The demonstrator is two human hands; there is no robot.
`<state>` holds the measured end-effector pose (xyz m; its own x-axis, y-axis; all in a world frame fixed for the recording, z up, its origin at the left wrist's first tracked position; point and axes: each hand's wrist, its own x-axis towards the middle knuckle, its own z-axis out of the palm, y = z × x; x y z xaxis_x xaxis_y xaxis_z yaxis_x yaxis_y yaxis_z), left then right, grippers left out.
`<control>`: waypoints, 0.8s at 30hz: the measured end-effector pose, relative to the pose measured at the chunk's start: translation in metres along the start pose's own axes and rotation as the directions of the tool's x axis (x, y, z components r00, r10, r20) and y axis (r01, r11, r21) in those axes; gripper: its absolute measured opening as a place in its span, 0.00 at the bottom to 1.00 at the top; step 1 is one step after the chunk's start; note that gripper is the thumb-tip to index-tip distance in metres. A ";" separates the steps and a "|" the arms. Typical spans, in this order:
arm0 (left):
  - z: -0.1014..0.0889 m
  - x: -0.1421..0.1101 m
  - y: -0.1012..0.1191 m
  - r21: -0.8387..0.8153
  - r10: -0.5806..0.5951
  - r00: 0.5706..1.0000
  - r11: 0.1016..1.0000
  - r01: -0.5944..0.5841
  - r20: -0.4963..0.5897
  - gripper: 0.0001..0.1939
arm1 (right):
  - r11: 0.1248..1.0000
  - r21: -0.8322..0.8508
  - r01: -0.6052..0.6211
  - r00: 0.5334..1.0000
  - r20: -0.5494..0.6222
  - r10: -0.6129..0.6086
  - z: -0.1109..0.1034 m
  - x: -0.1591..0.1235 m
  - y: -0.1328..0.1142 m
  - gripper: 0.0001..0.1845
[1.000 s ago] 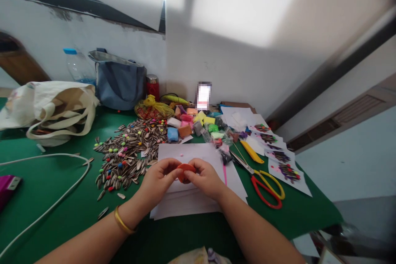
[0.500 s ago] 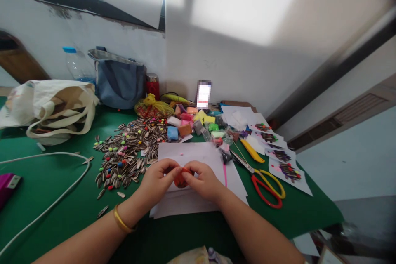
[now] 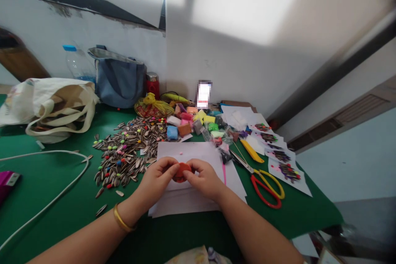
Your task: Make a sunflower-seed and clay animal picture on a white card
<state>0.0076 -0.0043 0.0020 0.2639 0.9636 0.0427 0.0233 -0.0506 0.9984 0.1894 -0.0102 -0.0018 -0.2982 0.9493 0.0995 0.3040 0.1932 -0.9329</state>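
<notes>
An orange-red piece of modelling clay (image 3: 180, 174), flattened and roundish, is pinched between my two hands above white paper (image 3: 173, 204). My left hand (image 3: 161, 178) grips its left side with thumb and fingers, a gold bangle (image 3: 121, 218) on that wrist. On the other side, my right hand (image 3: 204, 178) presses the clay with its thumb, its other fingers curled behind. A tiny pink bit (image 3: 181, 153) lies on the paper beyond my hands, and a pink strip (image 3: 224, 174) lies to the right.
Sunflower seeds (image 3: 136, 142) with coloured candies spread at left. Behind the paper are clay packs (image 3: 185, 129). Scissors (image 3: 262, 183), a yellow cutter (image 3: 252, 151) and seed-decorated papers (image 3: 289, 173) lie right. Bags (image 3: 119, 82), a red flask (image 3: 152, 86) and a phone (image 3: 204, 95) stand behind.
The clay has been tilted and turned between my fingers, so more of its top now shows as a rounded disc. Both hands stay in nearly the same place.
</notes>
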 end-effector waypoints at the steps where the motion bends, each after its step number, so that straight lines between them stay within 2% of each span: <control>1: 0.000 0.000 0.001 0.001 -0.006 1.000 1.000 0.006 0.003 0.12 | 1.000 -0.019 0.005 1.000 0.019 -0.004 0.000 0.000 -0.002 0.05; 5: 0.000 0.000 0.001 0.002 -0.044 0.998 0.999 0.044 0.046 0.12 | 1.000 -0.021 0.004 0.999 0.042 -0.004 0.000 -0.001 -0.005 0.06; 11: 0.000 0.002 -0.005 -0.018 -0.030 0.998 0.999 0.031 0.062 0.13 | 0.998 0.068 -0.014 0.997 -0.078 0.019 -0.001 0.000 0.001 0.08; 17: -0.003 0.002 -0.003 0.040 -0.069 0.995 0.997 0.066 0.069 0.12 | 0.999 0.046 -0.008 1.000 -0.006 0.008 -0.003 0.000 -0.001 0.08; 24: -0.001 0.001 0.000 -0.048 -0.071 0.997 0.996 0.072 0.022 0.13 | 0.999 -0.040 0.005 1.000 0.022 -0.004 -0.001 0.001 0.002 0.09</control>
<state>0.0068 -0.0030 0.0020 0.2826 0.9588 -0.0294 -0.0041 0.0319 0.9995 0.1904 -0.0088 -0.0028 -0.3196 0.9427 0.0954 0.3388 0.2077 -0.9176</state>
